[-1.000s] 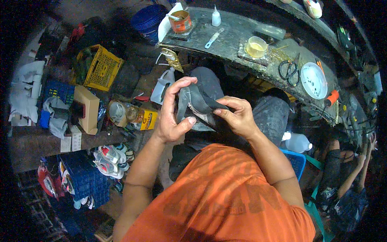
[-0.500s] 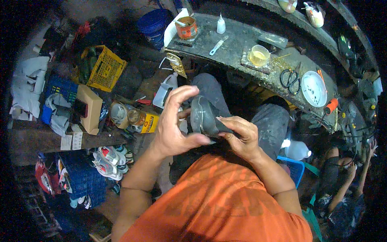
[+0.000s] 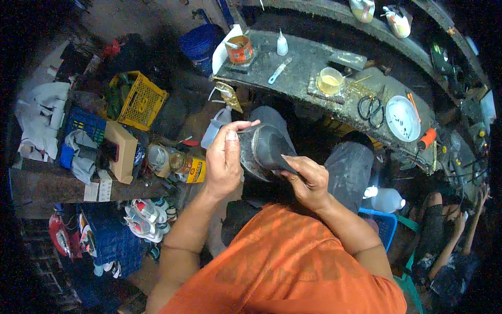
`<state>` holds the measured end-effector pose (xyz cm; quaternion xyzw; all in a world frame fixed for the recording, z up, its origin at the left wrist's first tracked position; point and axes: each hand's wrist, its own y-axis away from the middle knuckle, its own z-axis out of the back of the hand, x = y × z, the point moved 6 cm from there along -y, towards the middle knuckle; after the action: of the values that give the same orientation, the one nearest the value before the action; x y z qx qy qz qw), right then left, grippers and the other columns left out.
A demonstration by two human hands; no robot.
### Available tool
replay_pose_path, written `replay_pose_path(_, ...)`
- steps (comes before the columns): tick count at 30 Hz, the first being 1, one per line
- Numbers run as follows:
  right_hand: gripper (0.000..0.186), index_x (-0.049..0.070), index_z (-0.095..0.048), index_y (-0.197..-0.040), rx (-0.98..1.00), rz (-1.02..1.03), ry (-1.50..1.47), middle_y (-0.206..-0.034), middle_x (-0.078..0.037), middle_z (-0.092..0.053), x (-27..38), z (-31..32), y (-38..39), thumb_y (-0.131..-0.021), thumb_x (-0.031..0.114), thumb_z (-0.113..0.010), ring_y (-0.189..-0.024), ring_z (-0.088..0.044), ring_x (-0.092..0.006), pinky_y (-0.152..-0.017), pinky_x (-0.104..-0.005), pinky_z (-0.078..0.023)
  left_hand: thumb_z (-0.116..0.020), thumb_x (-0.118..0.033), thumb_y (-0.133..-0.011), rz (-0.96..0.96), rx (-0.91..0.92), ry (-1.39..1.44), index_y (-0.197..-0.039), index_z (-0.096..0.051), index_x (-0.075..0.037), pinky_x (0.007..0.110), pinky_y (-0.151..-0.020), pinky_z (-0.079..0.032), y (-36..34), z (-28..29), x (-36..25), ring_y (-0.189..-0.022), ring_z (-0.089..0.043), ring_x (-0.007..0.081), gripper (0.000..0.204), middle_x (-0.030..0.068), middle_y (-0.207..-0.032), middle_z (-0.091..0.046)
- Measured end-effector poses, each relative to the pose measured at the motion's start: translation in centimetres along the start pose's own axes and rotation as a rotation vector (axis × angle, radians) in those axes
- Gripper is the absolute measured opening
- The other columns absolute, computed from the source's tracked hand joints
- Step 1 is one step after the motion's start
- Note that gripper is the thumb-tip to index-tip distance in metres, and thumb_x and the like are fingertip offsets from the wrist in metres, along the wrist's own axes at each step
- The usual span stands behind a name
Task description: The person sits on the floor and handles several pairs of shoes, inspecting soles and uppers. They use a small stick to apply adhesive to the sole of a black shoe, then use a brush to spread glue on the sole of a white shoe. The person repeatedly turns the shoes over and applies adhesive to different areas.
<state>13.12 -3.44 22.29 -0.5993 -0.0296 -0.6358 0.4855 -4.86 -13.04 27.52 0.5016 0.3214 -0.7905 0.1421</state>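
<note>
Over my lap I hold a black shoe (image 3: 264, 149), with a greyish, scuffed seam curving around its rounded part. My left hand (image 3: 225, 163) is closed around its left end, with the thumb pointing up along the side. At the opposite end, the thumb and fingers of my right hand (image 3: 308, 180) pinch the shoe's thin, dark edge. My palm and fingers hide part of the left end, and the underside does not show.
Across my knees runs a dark workbench (image 3: 306, 57) with an orange can (image 3: 239, 49), a white squeeze bottle (image 3: 282, 44), a cup of yellowish liquid (image 3: 330, 81), scissors (image 3: 371, 107) and a white bowl (image 3: 403, 119). Sneakers (image 3: 146, 220) lie left. Another person's arm (image 3: 451, 243) shows at right.
My left hand has gone from spread fingers to a closed hold on the shoe. The shoe has turned, showing more of its dark side. My right hand keeps its pinch.
</note>
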Motion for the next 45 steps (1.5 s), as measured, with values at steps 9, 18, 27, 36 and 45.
replay_pose_path(9,0.013,-0.005,-0.070,-0.102,-0.281,-0.145,-0.017,-0.094,-0.009,-0.070,-2.3,1.6,0.1,-0.095,0.007,-0.069,-0.085,-0.063,-0.0162,-0.077,-0.0273,-0.048,-0.061,-0.020,-0.098,0.106,0.215,-0.394,-0.142,-0.043,-0.001,0.052,-0.092,-0.050,-3.3,-1.3,1.7,-0.108,-0.062,0.0509,0.051,0.0331,-0.112,-0.065)
replay_pose_path(18,0.017,0.001,-0.064,-0.092,-0.626,-0.374,-0.281,-0.088,0.001,-0.061,-5.7,3.4,4.7,-0.103,0.015,-0.063,-0.081,-0.051,-0.0080,-0.072,-0.0249,-0.043,-0.068,-0.017,-0.090,0.265,0.153,-0.561,-0.122,-0.056,0.010,0.052,-0.093,-0.051,-4.9,0.4,9.8,-0.105,-0.066,0.0494,0.044,0.0347,-0.106,-0.067)
replay_pose_path(27,0.021,0.003,-0.060,-0.104,-0.709,-0.296,-0.171,-0.096,0.000,-0.062,-6.0,6.5,5.1,-0.107,0.022,-0.055,-0.087,-0.053,-0.0103,-0.080,-0.0265,-0.044,-0.093,-0.041,-0.066,0.275,0.460,0.757,-0.165,-0.004,-0.014,0.043,-0.120,-0.032,-0.7,-3.6,5.5,-0.145,-0.041,0.0263,0.136,0.0144,-0.163,-0.033)
replay_pose_path(36,0.040,-0.005,-0.058,-0.126,-0.263,0.543,0.096,-0.113,-0.015,-0.068,0.5,7.7,-2.1,-0.105,0.029,-0.058,-0.104,-0.066,-0.0256,-0.093,-0.0414,-0.052,-0.039,-0.096,-0.075,0.846,0.740,1.142,-0.163,-0.010,-0.012,0.064,-0.112,-0.034,0.0,-7.6,7.9,-0.146,-0.037,0.0321,0.125,0.0217,-0.161,-0.032)
replay_pose_path(45,0.021,0.009,-0.073,-0.110,0.410,0.992,0.081,-0.110,-0.005,-0.071,3.5,-1.3,-4.3,-0.091,0.014,-0.065,-0.109,-0.069,-0.0264,-0.107,-0.0526,-0.046,-0.042,-0.079,-0.092,1.017,0.428,1.465,-0.150,-0.041,-0.004,0.054,-0.102,-0.051,6.0,-6.2,8.9,-0.115,-0.064,0.0352,0.095,0.0196,-0.132,-0.061)
